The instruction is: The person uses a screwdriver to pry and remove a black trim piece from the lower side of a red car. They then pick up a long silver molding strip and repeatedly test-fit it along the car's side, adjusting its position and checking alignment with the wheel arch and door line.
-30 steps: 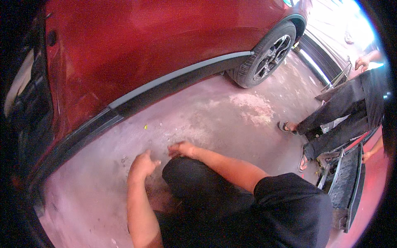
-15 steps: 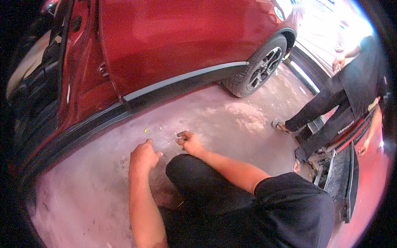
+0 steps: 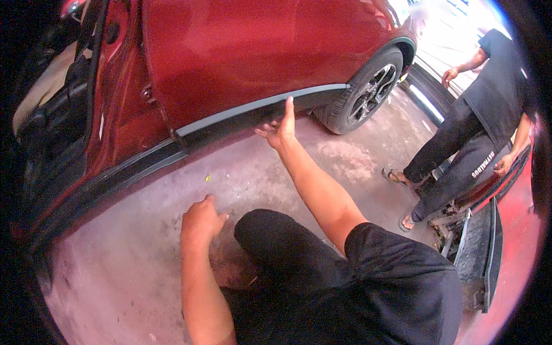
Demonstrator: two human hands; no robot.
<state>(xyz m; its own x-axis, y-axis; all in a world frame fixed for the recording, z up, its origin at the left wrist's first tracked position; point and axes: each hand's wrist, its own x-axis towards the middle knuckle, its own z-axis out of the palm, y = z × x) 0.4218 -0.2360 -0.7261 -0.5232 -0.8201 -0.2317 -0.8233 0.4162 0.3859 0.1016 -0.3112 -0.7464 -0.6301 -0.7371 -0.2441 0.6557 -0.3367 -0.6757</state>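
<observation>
My right hand is raised in front of the red car's lower side trim, thumb up and fingers spread. Nothing shows in it, and whether it touches the trim I cannot tell. Lower and to the left, my left hand hovers over the concrete floor, back upward. Its fingers curl under, out of sight, while the thumb sticks out to the right. Just beyond it lies a tiny yellow-green piece, with small pale bits to its right on the floor.
The red car fills the far side, its front part open at left, with a wheel at far right. A person in dark clothes stands at right in sandals. Behind my right shoulder lies a black-and-red car part. My bent knee is between my arms.
My right hand has moved up and away from the floor toward the car, its pinched fingers now spread. My left hand has barely moved. The standing person has shifted their arms.
</observation>
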